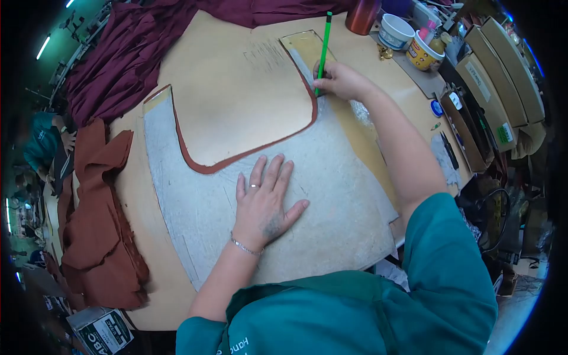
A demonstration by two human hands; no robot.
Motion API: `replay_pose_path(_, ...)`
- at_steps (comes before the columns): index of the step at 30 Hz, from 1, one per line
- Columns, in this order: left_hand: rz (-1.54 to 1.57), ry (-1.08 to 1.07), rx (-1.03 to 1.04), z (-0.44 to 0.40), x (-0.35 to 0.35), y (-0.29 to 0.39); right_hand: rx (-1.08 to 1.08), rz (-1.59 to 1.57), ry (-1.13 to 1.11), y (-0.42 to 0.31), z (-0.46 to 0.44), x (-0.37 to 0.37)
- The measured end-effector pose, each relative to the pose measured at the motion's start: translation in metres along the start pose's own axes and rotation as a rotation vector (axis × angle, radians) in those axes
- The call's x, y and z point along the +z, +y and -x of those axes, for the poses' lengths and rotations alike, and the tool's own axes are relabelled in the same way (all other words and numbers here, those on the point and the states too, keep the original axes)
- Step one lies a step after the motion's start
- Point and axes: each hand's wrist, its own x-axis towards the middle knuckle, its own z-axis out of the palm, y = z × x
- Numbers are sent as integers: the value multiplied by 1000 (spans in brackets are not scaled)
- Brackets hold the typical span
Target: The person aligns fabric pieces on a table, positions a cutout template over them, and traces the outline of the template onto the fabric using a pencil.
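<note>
My left hand (266,198) lies flat with fingers spread on a large grey-white pattern template (331,195) with a deep U-shaped cutout. A narrow rust-brown fabric edge (248,157) shows along the curve of that cutout. In my right hand (341,81) is a bright green pencil (324,47), held nearly upright. Its lower end meets the brown edge at the upper right side of the cutout, though the tip itself is too small to make out. A yellowed strip (305,47) forms the template's upper right end.
Rust-brown fabric pieces (100,236) lie at the left and maroon cloth (124,53) at the back left. Tubs (396,32), a red cylinder (362,16) and cardboard boxes (503,77) stand at the right. Another person (44,142) is at the far left.
</note>
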Motion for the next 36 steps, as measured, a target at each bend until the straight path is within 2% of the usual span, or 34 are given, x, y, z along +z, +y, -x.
replay_pose_path(6,49,-8,5,-4,-4,-4,-9,-77,-29,-2,-91,-17)
replay_pose_path(10,69,-35,11,-5,-3,-7,22,-87,88,-6,-134,-18)
replay_pose_path(14,90,-56,5,-6,-3,-9,-40,-152,182,10,-158,-13)
replay_pose_path(17,76,-28,14,-6,-2,-8,-47,-372,347,10,-125,-7)
replay_pose_path(18,81,-27,16,-6,-1,-8,26,-378,352,4,-102,-5)
replay_pose_path(22,102,-19,14,-4,-1,-8,192,-345,253,-12,-1,9)
replay_pose_path(25,103,-14,3,-5,-1,-4,144,-467,195,-14,48,27)
replay_pose_path(31,82,37,46,-8,4,3,13,-450,226,-24,61,71)
replay_pose_path(36,90,30,97,-15,6,0,-10,-352,104,-53,57,98)
